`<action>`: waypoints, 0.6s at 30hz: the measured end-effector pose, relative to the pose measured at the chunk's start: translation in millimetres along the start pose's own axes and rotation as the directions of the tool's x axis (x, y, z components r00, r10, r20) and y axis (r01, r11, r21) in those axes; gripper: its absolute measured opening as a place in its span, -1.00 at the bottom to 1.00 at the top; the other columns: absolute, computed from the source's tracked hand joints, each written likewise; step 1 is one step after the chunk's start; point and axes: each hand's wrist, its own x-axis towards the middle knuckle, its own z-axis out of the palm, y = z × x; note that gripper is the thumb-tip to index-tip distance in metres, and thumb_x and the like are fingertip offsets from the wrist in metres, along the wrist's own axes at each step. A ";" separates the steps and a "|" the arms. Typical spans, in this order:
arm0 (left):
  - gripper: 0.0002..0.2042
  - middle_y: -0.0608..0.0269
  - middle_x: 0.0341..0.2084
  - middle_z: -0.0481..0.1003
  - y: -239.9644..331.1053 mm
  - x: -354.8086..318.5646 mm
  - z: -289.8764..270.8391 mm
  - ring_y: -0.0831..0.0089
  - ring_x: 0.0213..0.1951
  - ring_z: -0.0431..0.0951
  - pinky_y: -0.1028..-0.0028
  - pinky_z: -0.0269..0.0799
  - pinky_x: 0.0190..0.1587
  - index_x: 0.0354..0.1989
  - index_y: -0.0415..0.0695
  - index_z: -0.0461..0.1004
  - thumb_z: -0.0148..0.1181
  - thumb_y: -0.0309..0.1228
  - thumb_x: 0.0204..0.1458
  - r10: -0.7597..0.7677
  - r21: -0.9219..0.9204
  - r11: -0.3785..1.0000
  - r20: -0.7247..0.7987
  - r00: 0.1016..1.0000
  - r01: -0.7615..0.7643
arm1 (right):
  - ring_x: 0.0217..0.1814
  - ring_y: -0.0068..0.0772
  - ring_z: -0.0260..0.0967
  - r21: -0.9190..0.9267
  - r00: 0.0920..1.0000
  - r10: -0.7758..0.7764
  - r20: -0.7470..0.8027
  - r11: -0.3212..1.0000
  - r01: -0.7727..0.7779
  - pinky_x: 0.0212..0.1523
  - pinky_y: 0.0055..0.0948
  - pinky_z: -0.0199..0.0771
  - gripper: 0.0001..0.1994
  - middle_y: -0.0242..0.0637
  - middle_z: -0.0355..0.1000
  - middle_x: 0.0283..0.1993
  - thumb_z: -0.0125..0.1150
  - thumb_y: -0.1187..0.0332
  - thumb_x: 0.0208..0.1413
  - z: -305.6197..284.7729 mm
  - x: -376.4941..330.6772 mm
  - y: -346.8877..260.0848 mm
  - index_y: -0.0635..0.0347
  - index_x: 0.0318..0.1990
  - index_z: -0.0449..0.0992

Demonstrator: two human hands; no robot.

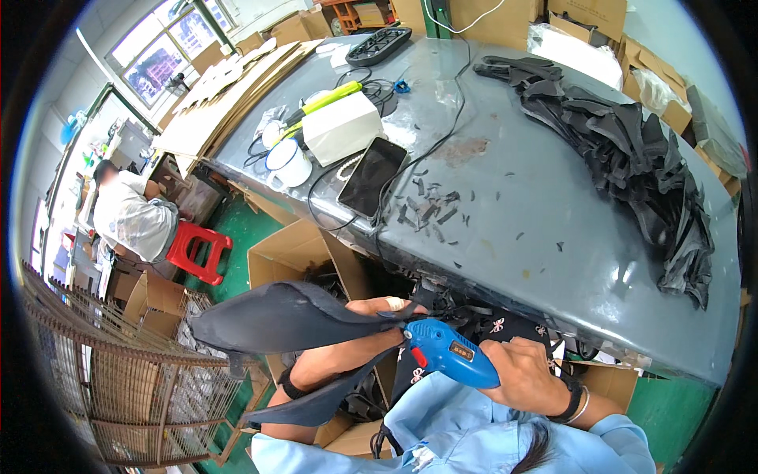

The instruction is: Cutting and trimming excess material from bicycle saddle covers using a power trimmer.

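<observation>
My right hand [521, 375] is wrapped round the handle of blue electric scissors [454, 354] with a red button and a small display. Their front end meets the edge of a dark grey moulded fabric piece [268, 317] beside my left fingers; the blades are hard to make out. My left hand [383, 306], with a light wrap on one finger, grips that edge. The piece spreads leftward over my left forearm, and a second dark flap [324, 404] hangs below the arm.
On the grey table [489, 229] lie dark trimmings [426, 207], a phone [373, 175], a white mug [289, 163], a white box [341, 129] and cables. A heap of dark pieces [608, 142] covers its right side. Left are an open carton [292, 251], a wire cage [150, 387] and a seated person [134, 209].
</observation>
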 end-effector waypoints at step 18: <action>-0.55 0.14 -0.27 0.39 8.9 -0.2 13.0 0.34 -0.24 0.43 0.38 0.38 -0.09 0.02 -0.20 0.21 0.15 -0.44 -0.09 0.179 -0.314 0.620 -0.835 0.520 -0.719 | -0.58 -0.14 0.40 0.012 0.993 0.107 -0.050 0.994 -0.107 -0.53 -0.29 0.35 -0.57 -0.20 0.41 -0.59 0.42 0.33 -0.34 1.9 8.1 -4.8 0.21 -0.27 0.37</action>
